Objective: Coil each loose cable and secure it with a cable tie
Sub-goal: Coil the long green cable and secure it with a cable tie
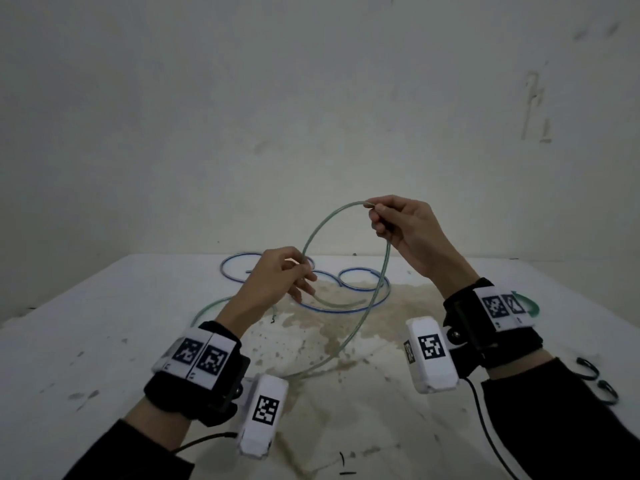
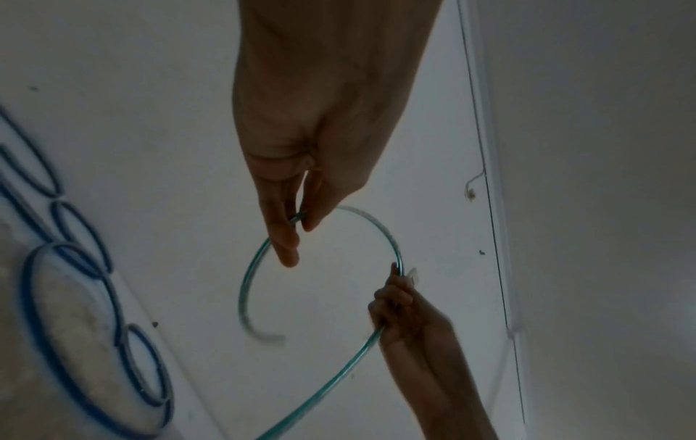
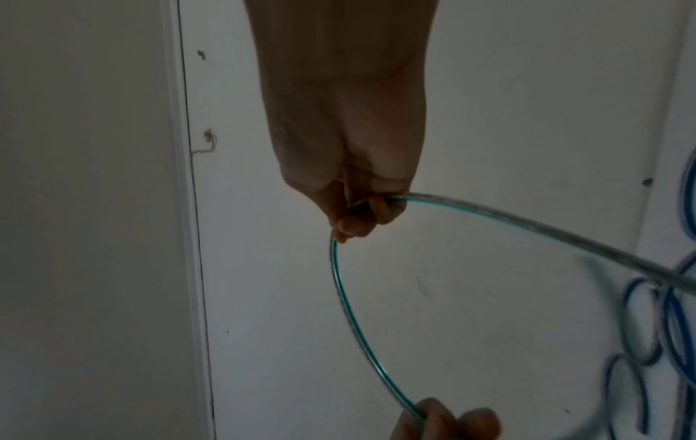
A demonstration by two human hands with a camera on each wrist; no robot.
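Left hand (image 1: 277,277) and right hand (image 1: 403,225) pinch the thin translucent green cable (image 1: 323,226), first loop forming.
Untied; the blue cable (image 1: 360,299) lies loose toward the desk's (image 1: 104,341) far edge.

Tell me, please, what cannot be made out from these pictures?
- Green cable: its far end runs behind the left hand in the head view.
- Dark loops by the right sleeve: too small to identify.
- Blue cable: blurred and cut off in the right wrist view.
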